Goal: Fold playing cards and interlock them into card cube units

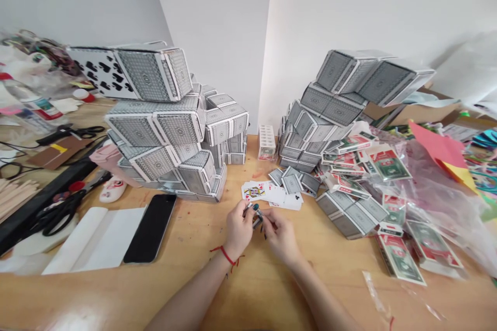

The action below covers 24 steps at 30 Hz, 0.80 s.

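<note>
At the middle of the wooden table, my left hand (238, 227) and my right hand (280, 232) meet with fingers closed on a small grey-backed playing card (257, 221), which looks bent or folded. Most of that card is covered by my fingers. Just beyond them lies a loose spread of face-up playing cards (256, 191), a queen on top at the left. Several folded grey-backed cards (292, 181) rest behind the spread. Tall stacks of boxes made from cards rise on both sides, the left stack (174, 129) and the right stack (330, 103).
Red and green card cartons (399, 258) and clear plastic wrap lie heaped at the right. A black phone (150, 227), a white paper (97, 238), black scissors (66, 207) and a white mouse-like object (112, 190) are on the left. A wrapped carton block (266, 142) stands by the wall.
</note>
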Tool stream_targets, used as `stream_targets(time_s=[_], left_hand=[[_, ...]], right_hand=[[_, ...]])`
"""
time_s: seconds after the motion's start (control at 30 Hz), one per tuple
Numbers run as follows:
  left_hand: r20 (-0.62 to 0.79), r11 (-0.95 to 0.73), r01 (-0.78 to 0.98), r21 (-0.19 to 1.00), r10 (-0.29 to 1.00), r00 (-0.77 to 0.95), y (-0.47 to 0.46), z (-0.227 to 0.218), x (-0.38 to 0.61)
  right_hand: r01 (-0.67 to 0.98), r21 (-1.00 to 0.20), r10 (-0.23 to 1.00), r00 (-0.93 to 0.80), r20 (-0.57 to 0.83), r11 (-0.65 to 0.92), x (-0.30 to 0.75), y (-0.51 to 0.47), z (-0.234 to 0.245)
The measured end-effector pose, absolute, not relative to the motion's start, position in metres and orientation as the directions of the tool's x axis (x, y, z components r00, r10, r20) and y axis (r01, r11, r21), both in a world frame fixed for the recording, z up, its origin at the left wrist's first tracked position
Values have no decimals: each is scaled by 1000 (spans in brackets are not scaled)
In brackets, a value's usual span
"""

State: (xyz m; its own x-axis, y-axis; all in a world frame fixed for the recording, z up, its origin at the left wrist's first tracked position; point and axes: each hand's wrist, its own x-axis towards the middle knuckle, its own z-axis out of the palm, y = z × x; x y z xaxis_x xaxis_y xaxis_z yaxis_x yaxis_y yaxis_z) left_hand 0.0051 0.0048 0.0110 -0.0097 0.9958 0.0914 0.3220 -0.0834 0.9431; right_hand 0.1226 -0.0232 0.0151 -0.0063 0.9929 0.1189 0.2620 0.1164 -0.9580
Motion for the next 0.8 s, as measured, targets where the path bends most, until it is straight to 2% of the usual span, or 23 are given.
stream_targets(time_s=[0.07,0.17,0.23,0.3,0.4,0.57,0.67,0.8], left_hand=[[82,-75,286,955,997,-11,3,11,7],[-18,15,133,991,1000,18,4,9,9],[-84,82,30,996,995,49,8,7,8],[-95,95,0,995,994,44,12,6,7],[-19,17,128,992,1000,14,13,6,6],[153,-195,414,889,979,133,4,9,5],[205,-246,450,859,969,138,2,12,4],[214,-224,396,891,974,71,3,16,3]], right_hand=[[289,-949,990,13,139,129,124,-24,15],[296,-944,988,6,153,144,128,-25,14],[264,-956,992,-13,125,125,129,-24,13],[208,-975,997,-33,74,80,129,-22,11],[121,-992,1000,-17,19,21,127,-18,8],[60,-998,999,33,-22,-24,124,-16,7],[9,-998,998,0,-57,-57,123,-17,10],[-43,-995,996,-23,-85,-86,122,-17,12]])
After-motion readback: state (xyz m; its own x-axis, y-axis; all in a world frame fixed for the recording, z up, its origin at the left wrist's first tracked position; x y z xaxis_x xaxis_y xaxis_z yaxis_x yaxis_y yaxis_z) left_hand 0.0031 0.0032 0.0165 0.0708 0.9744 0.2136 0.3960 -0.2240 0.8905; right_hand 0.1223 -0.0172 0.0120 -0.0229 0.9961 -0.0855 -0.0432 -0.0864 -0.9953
